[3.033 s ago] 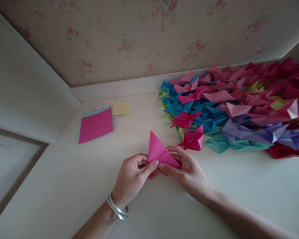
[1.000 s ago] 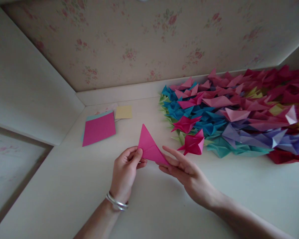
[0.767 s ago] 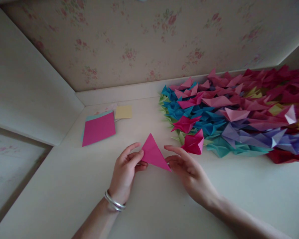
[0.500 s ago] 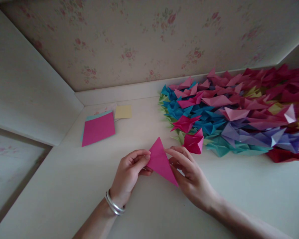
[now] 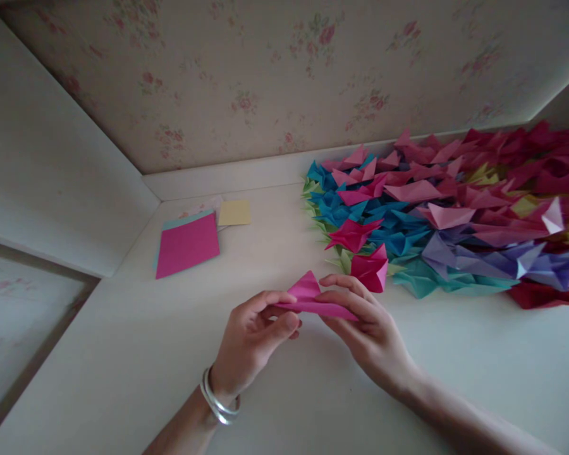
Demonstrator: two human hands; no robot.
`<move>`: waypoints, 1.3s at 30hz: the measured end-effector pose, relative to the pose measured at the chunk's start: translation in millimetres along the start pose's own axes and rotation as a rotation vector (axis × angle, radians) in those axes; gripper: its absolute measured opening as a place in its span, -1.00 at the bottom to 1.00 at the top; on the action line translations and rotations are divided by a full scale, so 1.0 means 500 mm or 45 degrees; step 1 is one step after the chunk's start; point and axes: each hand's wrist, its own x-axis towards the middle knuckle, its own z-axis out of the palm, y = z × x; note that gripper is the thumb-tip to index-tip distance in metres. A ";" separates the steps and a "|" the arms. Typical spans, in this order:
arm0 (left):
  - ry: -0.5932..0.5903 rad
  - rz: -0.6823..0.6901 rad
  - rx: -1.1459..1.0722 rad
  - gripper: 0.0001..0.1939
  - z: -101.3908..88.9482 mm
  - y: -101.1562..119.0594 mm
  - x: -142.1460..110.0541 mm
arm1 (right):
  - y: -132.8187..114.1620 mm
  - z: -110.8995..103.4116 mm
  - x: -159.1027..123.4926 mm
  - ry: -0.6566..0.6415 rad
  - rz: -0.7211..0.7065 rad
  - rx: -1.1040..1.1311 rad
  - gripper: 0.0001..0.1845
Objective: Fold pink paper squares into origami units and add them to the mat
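Observation:
A folded sheet of bright pink origami paper (image 5: pixel 313 306) is held between both hands above the white tabletop. Its pointed corner stands up at the back, and a long flap runs across the front toward the right. My left hand (image 5: pixel 260 328), with silver bangles (image 5: pixel 217 399) at the wrist, is closed on the paper's left end, thumb in front. My right hand (image 5: pixel 360 319) is closed on the right part, its fingers over the paper and the thumb beneath it.
A stack of square paper with a pink sheet (image 5: pixel 188 245) on top lies at the left, a small yellow pad (image 5: pixel 234 213) beside it. Many folded paper figures (image 5: pixel 417 193) in several colours cover the back right. A floral wall panel (image 5: pixel 265 82) rises behind.
The pink paper has turned from a flat upright triangle to a shape with its front flap tilted toward me. My left thumb has come away from the paper's face and sits lower.

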 end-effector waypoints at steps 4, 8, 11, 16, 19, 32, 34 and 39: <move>0.049 0.051 0.150 -0.82 0.003 -0.001 0.003 | 0.000 0.005 -0.003 0.045 0.062 0.104 -0.90; 0.103 0.054 0.151 -0.80 0.004 0.001 0.012 | -0.004 0.011 -0.008 0.068 0.108 0.350 -0.87; 0.152 0.014 0.083 -0.72 0.001 -0.001 0.016 | -0.005 0.010 -0.009 0.084 0.102 0.395 -0.87; 0.201 -0.037 -0.130 -0.64 0.000 -0.004 0.021 | -0.008 0.001 -0.009 0.093 0.073 0.238 -0.91; 0.165 -0.053 -0.174 -0.62 0.000 -0.003 0.023 | -0.011 -0.003 -0.009 0.149 0.065 0.182 -0.92; -0.034 -0.172 -0.085 -0.51 -0.007 -0.018 0.016 | -0.028 0.001 -0.002 -0.363 0.515 0.864 -0.70; -0.043 -0.183 -0.090 -0.50 -0.008 -0.020 0.016 | -0.034 0.001 -0.002 -0.403 0.515 0.899 -0.67; -0.056 -0.194 -0.116 -0.50 -0.007 -0.018 0.016 | -0.035 0.002 -0.001 -0.411 0.508 0.933 -0.65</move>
